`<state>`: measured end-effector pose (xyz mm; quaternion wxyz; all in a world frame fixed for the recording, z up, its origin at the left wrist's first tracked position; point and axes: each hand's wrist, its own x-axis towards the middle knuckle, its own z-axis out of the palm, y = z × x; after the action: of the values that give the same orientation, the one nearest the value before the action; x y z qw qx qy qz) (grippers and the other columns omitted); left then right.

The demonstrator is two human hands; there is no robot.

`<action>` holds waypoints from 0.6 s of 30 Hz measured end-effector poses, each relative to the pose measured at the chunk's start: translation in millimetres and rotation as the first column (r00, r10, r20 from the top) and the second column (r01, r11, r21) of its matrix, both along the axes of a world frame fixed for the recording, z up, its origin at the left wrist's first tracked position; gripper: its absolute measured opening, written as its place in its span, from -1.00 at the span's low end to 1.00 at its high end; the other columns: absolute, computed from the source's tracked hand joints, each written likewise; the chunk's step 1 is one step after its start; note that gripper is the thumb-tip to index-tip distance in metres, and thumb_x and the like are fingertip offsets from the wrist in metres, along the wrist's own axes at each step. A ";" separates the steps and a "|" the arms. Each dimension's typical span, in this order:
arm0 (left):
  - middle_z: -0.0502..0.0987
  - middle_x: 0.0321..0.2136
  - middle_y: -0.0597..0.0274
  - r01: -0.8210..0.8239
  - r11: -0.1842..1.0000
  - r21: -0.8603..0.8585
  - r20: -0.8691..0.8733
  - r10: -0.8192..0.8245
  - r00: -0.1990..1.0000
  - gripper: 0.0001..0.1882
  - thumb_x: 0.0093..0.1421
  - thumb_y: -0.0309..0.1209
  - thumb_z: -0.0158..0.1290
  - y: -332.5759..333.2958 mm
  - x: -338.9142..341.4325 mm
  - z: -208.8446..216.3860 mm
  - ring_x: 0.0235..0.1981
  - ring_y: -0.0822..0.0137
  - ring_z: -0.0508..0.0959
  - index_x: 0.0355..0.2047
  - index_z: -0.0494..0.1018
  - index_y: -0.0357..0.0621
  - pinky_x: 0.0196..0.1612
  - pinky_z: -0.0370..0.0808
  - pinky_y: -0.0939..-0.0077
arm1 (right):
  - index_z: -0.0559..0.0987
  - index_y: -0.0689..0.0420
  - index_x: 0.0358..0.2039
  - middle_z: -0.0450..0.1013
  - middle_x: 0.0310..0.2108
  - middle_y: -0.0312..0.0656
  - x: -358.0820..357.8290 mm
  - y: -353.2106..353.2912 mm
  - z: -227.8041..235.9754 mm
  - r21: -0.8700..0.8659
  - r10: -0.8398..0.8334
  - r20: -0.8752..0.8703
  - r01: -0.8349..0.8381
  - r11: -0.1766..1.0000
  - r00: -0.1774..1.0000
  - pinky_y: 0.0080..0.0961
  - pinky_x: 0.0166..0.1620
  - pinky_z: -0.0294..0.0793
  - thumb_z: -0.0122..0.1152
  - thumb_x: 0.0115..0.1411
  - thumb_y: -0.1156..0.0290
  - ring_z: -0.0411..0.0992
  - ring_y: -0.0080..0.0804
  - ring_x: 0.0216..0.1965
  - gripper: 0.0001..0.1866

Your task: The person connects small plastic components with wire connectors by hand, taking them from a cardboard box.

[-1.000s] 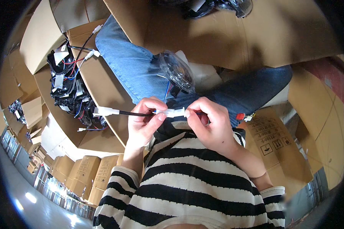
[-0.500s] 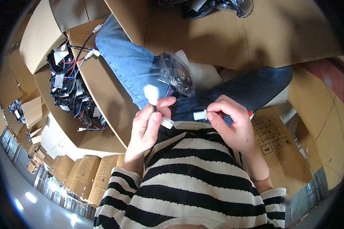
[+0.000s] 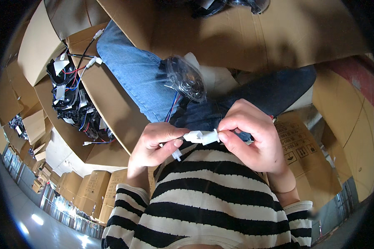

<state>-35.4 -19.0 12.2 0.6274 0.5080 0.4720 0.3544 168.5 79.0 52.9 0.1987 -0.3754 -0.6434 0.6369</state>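
In front of my belly, both hands are closed on small white plastic wire connectors. Thumb and fingers of my left hand (image 3: 153,144) pinch one white connector (image 3: 193,137) at its wire end. My right hand (image 3: 253,135) pinches the other white connector (image 3: 211,136). The two connectors meet end to end; whether they are locked together I cannot tell. A further white plug (image 3: 177,155) hangs below my left fingers. On my lap lies a dark part wrapped in clear plastic (image 3: 188,79), and its red and blue wires (image 3: 172,107) run down behind my left hand.
An open carton (image 3: 108,99) at the left holds black parts with wires and white plugs (image 3: 77,97). Beyond my knees stands a large carton (image 3: 237,41) with more wrapped parts (image 3: 230,6). A printed carton (image 3: 301,153) sits at my right; stacked cartons (image 3: 93,191) are far left.
My hands have come together, and the connector in my left hand has turned from upright to sideways, now meeting the one in my right hand. The view has shifted slightly.
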 end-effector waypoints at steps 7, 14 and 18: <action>0.43 -0.69 0.11 0.217 0.976 -0.037 0.218 -0.204 0.955 -0.82 0.00 -0.53 -0.03 12.6 -14.1 -8.2 -0.69 0.30 0.41 -0.37 0.45 -0.35 -0.63 0.25 0.50 | 0.42 0.20 -0.61 0.30 -0.62 -0.24 5.8 4.3 1.1 0.125 0.121 0.003 -0.120 0.985 0.993 -0.55 -0.51 0.18 0.12 -0.19 0.66 0.23 -0.39 -0.57 -0.90; 0.46 -0.65 0.08 0.262 0.958 -0.117 0.321 -0.213 0.923 -0.84 -0.01 -0.53 -0.05 24.5 -13.4 -3.9 -0.71 0.32 0.40 -0.42 0.47 -0.35 -0.65 0.24 0.53 | 0.41 0.21 -0.58 0.28 -0.64 -0.22 5.5 1.8 -3.9 0.240 0.155 0.121 -0.181 0.954 0.980 -0.53 -0.54 0.17 0.13 -0.19 0.65 0.22 -0.35 -0.59 -0.88; 0.47 -0.62 0.08 0.257 0.966 -0.033 0.241 -0.242 0.940 -0.84 -0.03 -0.52 -0.05 32.2 -11.5 -1.1 -0.69 0.33 0.39 -0.45 0.47 -0.34 -0.60 0.24 0.50 | 0.40 0.25 -0.57 0.29 -0.64 -0.18 8.2 -5.8 -12.0 0.249 0.088 0.113 -0.114 0.962 0.990 -0.51 -0.53 0.20 0.11 -0.15 0.64 0.25 -0.33 -0.59 -0.91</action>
<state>-46.9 13.2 11.1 0.7344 0.4979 0.3375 0.3144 176.7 73.3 40.9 0.1797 -0.3448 -0.7475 0.5386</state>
